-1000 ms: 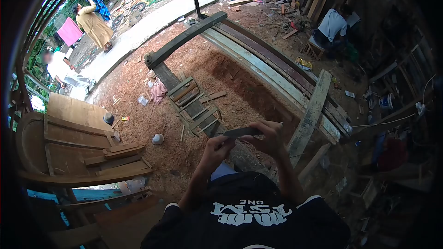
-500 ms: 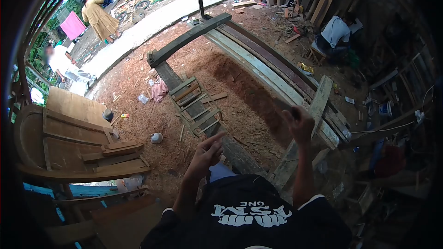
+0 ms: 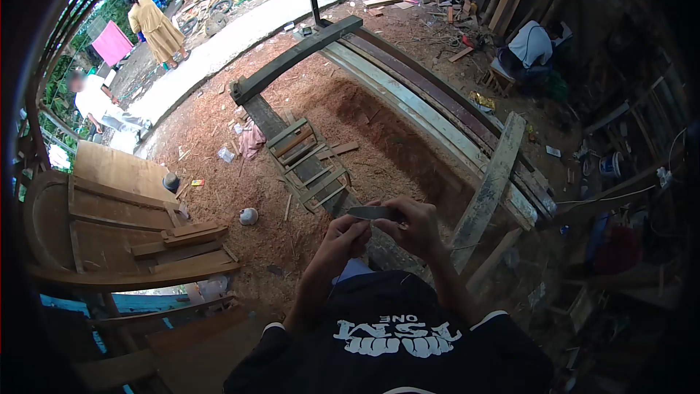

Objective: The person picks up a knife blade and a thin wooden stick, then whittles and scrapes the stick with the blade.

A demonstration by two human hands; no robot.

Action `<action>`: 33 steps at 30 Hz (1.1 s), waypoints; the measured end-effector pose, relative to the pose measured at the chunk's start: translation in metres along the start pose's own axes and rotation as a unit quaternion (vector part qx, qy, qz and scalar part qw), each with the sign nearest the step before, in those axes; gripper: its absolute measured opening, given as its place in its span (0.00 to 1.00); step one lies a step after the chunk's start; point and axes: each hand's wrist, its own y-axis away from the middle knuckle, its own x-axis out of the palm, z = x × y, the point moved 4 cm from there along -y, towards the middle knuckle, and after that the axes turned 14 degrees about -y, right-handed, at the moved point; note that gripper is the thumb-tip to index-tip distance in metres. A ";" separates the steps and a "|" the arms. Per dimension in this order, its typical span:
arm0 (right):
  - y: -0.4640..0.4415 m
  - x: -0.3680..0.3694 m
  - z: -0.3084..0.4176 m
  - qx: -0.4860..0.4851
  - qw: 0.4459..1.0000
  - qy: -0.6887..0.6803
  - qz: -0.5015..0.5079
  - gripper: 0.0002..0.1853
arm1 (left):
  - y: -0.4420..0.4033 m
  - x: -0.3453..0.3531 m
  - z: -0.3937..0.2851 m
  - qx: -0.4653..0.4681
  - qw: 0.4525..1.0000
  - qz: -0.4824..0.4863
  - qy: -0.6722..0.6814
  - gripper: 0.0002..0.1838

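Observation:
My right hand point(image 3: 415, 228) is closed around the dark handle of a knife point(image 3: 370, 212), whose grey blade points left. My left hand point(image 3: 345, 237) is closed just below the blade tip, fingers pinched together; what it pinches is too small to make out. The two hands are close together above a long weathered plank point(image 3: 386, 252). Farther along this plank lies a small slatted wooden frame point(image 3: 306, 163), made of several thin bars.
A thick beam point(image 3: 299, 60) crosses the plank's far end. Long painted boards point(image 3: 415, 113) run along the right, with a worn plank point(image 3: 492, 182) across them. Curved wooden furniture parts point(image 3: 117, 237) stand at left. One person point(image 3: 531, 47) sits at right; others are near the path.
My right hand has come down and left, bringing the knife to my left hand. My left hand has closed from a pointing pose and shifted slightly right.

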 end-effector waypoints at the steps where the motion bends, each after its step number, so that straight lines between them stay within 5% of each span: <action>1: 0.001 0.002 0.000 -0.001 1.000 -0.009 0.001 0.18 | 0.000 -0.002 0.004 0.004 1.000 -0.001 -0.001 0.20; 22: -0.003 -0.010 -0.003 -0.068 0.997 0.043 0.012 0.18 | 0.012 -0.009 0.006 0.013 0.998 0.062 0.024 0.25; 26: -0.011 -0.079 -0.048 0.078 0.967 0.170 -0.174 0.16 | 0.027 -0.013 0.005 -0.007 0.999 0.030 0.016 0.25; 30: -0.008 -0.074 -0.029 0.006 0.987 0.107 -0.124 0.16 | 0.023 -0.025 0.002 -0.009 0.999 -0.035 0.025 0.25; 33: -0.002 -0.038 -0.012 0.058 0.996 0.048 -0.052 0.19 | 0.016 -0.015 -0.007 0.004 1.000 -0.016 0.013 0.25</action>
